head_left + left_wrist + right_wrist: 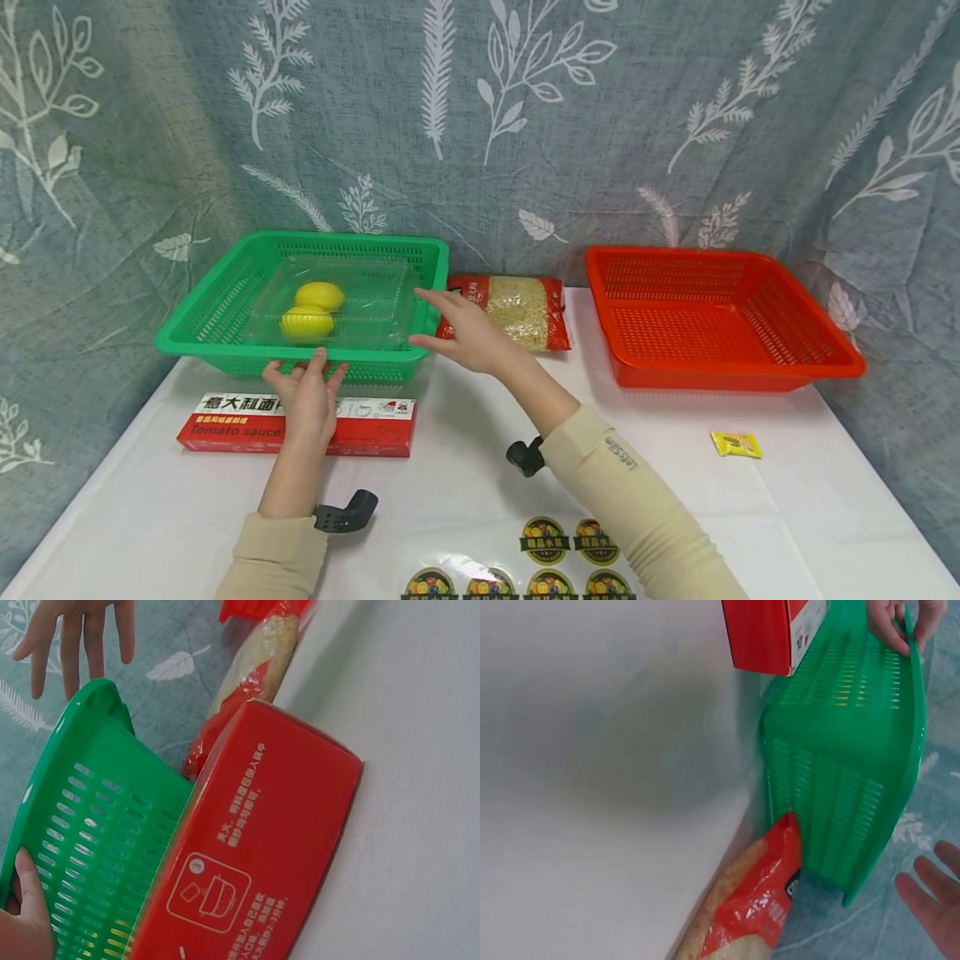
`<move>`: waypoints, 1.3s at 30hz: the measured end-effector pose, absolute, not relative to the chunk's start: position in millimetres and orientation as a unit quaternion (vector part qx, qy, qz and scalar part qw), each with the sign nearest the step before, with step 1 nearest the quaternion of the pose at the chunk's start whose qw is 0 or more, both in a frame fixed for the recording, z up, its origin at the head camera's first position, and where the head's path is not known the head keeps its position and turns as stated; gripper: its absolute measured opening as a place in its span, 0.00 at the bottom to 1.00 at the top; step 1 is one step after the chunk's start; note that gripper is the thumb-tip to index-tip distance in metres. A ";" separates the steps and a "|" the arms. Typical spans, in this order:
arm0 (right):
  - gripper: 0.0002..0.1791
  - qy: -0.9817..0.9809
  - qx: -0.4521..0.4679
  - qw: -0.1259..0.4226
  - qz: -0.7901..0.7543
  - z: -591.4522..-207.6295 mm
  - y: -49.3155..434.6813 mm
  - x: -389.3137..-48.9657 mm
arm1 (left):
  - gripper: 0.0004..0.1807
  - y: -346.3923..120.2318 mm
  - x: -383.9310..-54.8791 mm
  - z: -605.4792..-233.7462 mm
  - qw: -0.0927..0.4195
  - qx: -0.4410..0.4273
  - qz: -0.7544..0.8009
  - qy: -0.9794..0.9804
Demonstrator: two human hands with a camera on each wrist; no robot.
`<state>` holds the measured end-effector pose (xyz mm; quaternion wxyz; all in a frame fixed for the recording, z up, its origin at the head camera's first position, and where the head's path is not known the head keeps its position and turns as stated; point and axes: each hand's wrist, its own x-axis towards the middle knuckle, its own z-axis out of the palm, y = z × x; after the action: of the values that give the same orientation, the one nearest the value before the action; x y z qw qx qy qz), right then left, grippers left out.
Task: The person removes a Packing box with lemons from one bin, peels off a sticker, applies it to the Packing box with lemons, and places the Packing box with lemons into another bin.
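A green basket [345, 356] stands at the back left, and a clear plastic box [367, 292] lies in it. Two lemons, one behind the other [320, 296], show through the clear plastic on the left. My left hand [306, 400] pinches the basket's front rim, with fingers on both sides of it in the right wrist view. At the basket's right end, my right hand [468, 333] is spread with fingers straight and holds nothing; its fingertips point at the box's right edge. In the left wrist view the right hand [79, 634] hangs above the basket's corner.
A red-and-white tomato sauce pasta box [367, 433] lies before the green basket. Behind my right hand is a red bag of noodles [517, 304]. A red basket [727, 367] stands back right, a small yellow packet [737, 444] before it. Round fruit stickers [545, 540] lie in front.
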<state>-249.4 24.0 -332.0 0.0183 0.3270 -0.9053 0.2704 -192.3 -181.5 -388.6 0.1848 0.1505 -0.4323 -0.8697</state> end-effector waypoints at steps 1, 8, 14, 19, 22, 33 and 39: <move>0.38 -0.905 0.326 0.015 0.273 -331.6 23.2 -249.4 | 0.26 -181.2 -192.5 -389.1 0.186 0.149 -0.870 -0.433; 0.38 -0.905 0.322 0.008 0.277 -330.8 14.1 -251.1 | 0.26 -181.0 -194.4 -390.1 0.192 0.143 -0.871 -0.428; 0.37 -0.900 0.337 0.019 0.277 -332.0 3.9 -253.5 | 0.27 -181.2 -194.6 -389.7 0.194 0.145 -0.869 -0.433; 0.37 -0.901 0.335 0.020 0.274 -331.0 -2.8 -252.8 | 0.27 -181.1 -195.0 -389.0 0.192 0.144 -0.868 -0.435; 0.37 -0.902 0.332 0.015 0.277 -329.9 -5.0 -251.3 | 0.27 -181.2 -195.1 -388.4 0.191 0.146 -0.870 -0.431; 0.37 -0.898 0.326 0.012 0.296 -331.3 -12.6 -255.5 | 0.28 -180.3 -194.4 -387.7 0.188 0.146 -0.872 -0.428; 0.37 -0.895 0.324 -0.003 0.307 -331.1 -21.2 -257.9 | 0.28 -179.7 -194.8 -387.4 0.186 0.146 -0.865 -0.442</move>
<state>-257.9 -21.2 -331.1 -0.0030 0.3244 -0.8946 0.3074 -194.8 -179.7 -387.4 0.1856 0.1458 -0.4423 -0.8653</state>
